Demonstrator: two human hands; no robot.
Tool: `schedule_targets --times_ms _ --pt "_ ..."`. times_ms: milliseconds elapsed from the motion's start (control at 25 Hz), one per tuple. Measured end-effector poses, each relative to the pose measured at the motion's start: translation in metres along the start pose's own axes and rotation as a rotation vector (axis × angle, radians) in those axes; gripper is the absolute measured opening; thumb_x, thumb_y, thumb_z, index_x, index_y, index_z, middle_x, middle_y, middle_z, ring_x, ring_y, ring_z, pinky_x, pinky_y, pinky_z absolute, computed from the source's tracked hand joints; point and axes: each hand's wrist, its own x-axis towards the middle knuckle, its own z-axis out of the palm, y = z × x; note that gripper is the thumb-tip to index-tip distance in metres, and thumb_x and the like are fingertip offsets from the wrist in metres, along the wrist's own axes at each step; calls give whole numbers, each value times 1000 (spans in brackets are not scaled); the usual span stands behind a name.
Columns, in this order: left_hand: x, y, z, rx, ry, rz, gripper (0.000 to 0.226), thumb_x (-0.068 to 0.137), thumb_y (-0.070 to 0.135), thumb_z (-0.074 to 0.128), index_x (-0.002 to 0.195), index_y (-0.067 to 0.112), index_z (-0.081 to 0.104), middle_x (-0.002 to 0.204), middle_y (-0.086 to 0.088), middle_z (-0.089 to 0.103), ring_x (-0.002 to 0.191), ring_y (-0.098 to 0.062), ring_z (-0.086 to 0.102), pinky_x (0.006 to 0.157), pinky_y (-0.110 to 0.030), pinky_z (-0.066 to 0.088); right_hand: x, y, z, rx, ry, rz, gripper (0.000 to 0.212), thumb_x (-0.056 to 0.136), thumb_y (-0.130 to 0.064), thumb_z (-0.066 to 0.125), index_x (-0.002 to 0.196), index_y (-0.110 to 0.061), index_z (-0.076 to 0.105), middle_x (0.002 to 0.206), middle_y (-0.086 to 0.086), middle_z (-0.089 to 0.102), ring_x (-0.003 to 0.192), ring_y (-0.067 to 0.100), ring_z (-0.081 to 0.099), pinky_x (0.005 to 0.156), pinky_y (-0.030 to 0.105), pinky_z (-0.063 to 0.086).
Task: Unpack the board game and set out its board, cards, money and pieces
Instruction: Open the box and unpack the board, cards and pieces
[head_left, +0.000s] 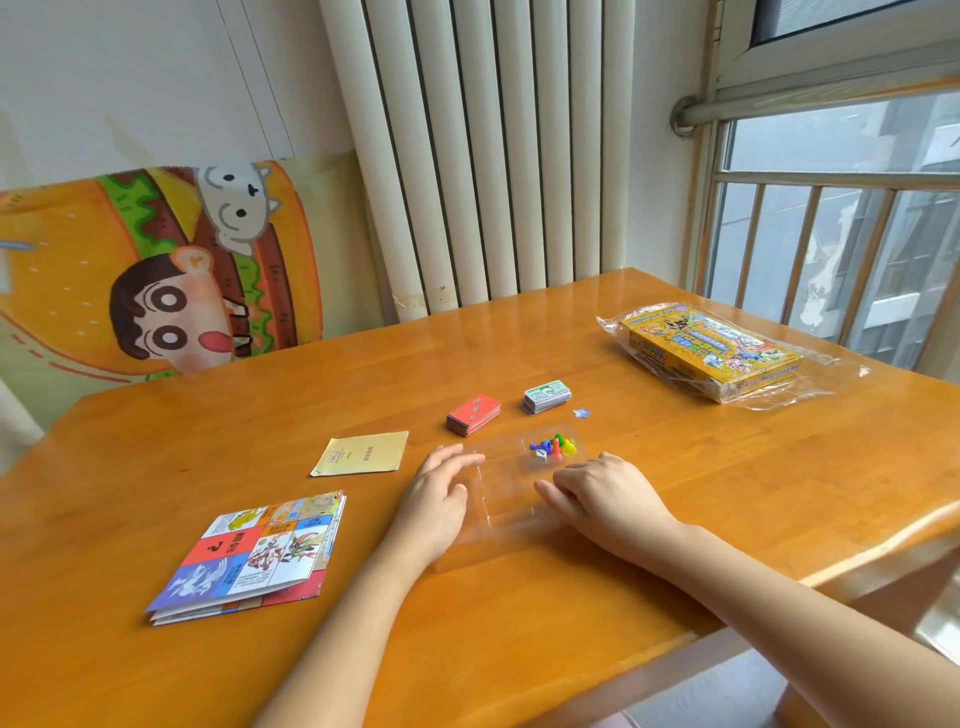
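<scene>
- Clear plastic tray (498, 501) lies between the hands, coloured pieces (553, 448) in its far compartment.
- Left hand (441, 491) rests straight-fingered on its left edge; right hand (602, 493) on its right side, grip unclear.
- Folded board (249, 556), left, shows "?"; other print unreadable.
</scene>
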Motion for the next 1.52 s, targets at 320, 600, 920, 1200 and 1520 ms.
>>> schedule_targets --times_ms 320,600,920,1200,1520 --pt "0 -2 0 0 -6 -11 48 91 -7 40 124 23 59 144 6 37 138 -8 27 103 -9 16 21 17 -11 339 -170 227 51 97 -40 47 55 -14 36 48 2 25 55 25 27 55 36 23" --pt "1 -1 1 14 14 -16 42 91 1 47 122 26 60 143 7 38 136 -7 30 103 -12 20 -3 95 -24 406 -274 641 11 90 -33 62 86 -23 60 67 -3 56 58 11 50 52 26 36" --pt "0 -1 2 43 26 -27 38 92 7 50 123 28 59 143 8 38 133 -8 33 106 -19 25 -13 99 -13 436 -319 370 5 89 -22 65 90 -27 65 91 -4 58 82 12 54 69 16 39" --pt "-1 -3 2 53 48 -26 38 92 6 51 123 26 59 144 6 38 137 -10 29 108 -17 20 17 106 11 348 -412 346 47 93 -42 54 137 -24 48 143 -1 40 130 18 40 105 27 32" --pt "-1 -5 0 41 68 -43 34 95 8 46 121 26 61 143 5 40 135 -8 31 103 -11 17 28 108 17 425 -370 311 13 93 -31 58 105 -28 62 113 -4 61 101 14 58 78 18 41"
